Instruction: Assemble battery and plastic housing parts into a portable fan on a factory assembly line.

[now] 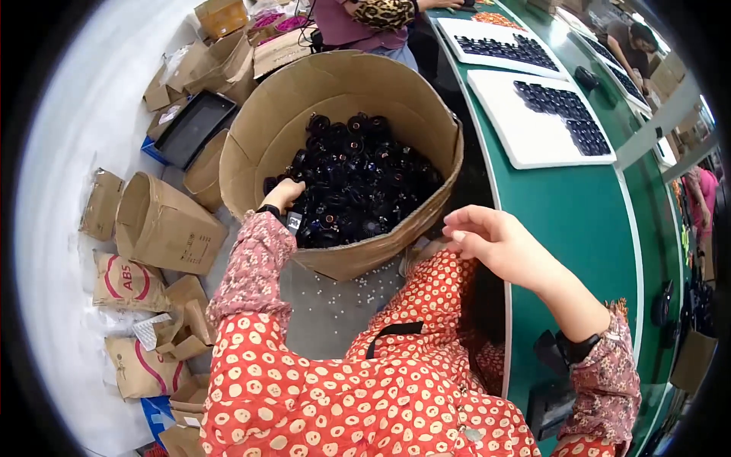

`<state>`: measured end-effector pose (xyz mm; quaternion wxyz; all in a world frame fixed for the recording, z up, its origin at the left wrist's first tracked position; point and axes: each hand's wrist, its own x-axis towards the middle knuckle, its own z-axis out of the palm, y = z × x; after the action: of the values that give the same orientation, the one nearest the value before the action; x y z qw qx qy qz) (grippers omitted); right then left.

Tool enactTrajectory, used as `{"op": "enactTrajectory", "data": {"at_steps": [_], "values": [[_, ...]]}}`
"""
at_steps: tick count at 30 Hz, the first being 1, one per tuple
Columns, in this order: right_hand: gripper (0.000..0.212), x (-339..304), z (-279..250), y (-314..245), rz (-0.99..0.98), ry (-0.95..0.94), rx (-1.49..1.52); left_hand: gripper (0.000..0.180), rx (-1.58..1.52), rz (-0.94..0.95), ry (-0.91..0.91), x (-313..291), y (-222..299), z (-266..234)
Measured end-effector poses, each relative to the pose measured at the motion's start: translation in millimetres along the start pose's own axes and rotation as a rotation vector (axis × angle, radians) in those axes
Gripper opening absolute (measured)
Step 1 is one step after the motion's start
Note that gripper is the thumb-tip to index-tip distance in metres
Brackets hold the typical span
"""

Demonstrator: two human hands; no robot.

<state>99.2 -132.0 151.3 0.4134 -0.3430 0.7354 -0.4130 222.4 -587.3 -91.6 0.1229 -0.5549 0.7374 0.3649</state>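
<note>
A large round cardboard bin [263, 114] stands in front of me, holding a heap of round black plastic parts [354, 171]. My left hand [285, 195] reaches over its near left side, at the left edge of the heap. Its fingers are curled in among the parts, and what they grip is partly hidden. A small pale label [294, 221] shows beside that wrist. My right hand [487, 236] hovers between the bin's right rim and the green bench, with the fingers apart and nothing visible in them.
The green workbench [560, 228] runs along my right, carrying white trays [499, 126] of black parts. Cardboard boxes [171, 225], paper sacks [129, 282] and a black tray [194, 128] crowd the left. Small white bits lie on the floor. A person [335, 27] stands beyond the bin.
</note>
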Motion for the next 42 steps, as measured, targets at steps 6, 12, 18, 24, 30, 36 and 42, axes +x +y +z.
{"op": "enactTrajectory", "data": {"at_steps": [6, 12, 18, 24, 30, 36, 42], "values": [[0.027, 149.7, 23.7, 23.6, -0.425, 0.134, -0.801, 0.056, 0.289, 0.295, -0.079, 63.9, 9.6, 50.3], [0.025, 169.8, 23.7, 54.8, -0.032, -0.19, -1.07, 0.07, 0.616, 0.362, -0.342, 32.7, 28.1, 101.8], [0.025, 163.2, 69.1, 46.9, 0.02, -0.37, -1.082, 0.065, 0.366, 0.487, -0.266, 37.3, -7.1, 122.3], [0.027, 160.2, 88.2, 56.3, 0.182, -0.849, -1.26, 0.065, 0.118, 0.149, -0.195, 28.2, -102.5, 178.9], [0.039, 295.8, 78.6, 103.4, 0.436, -1.265, -1.029, 0.062, -0.089, 0.058, -0.115, 77.3, -68.6, 161.0], [0.038, 416.7, 55.8, 182.0, 0.434, -0.156, -0.944, 0.057, -0.016, 0.139, 0.183, 149.2, -48.0, 133.6], [0.071, 446.6, 22.5, 297.5, 0.187, -0.071, -1.027, 0.077, 0.133, -0.105, -0.112, 153.8, -7.7, 170.5]]}}
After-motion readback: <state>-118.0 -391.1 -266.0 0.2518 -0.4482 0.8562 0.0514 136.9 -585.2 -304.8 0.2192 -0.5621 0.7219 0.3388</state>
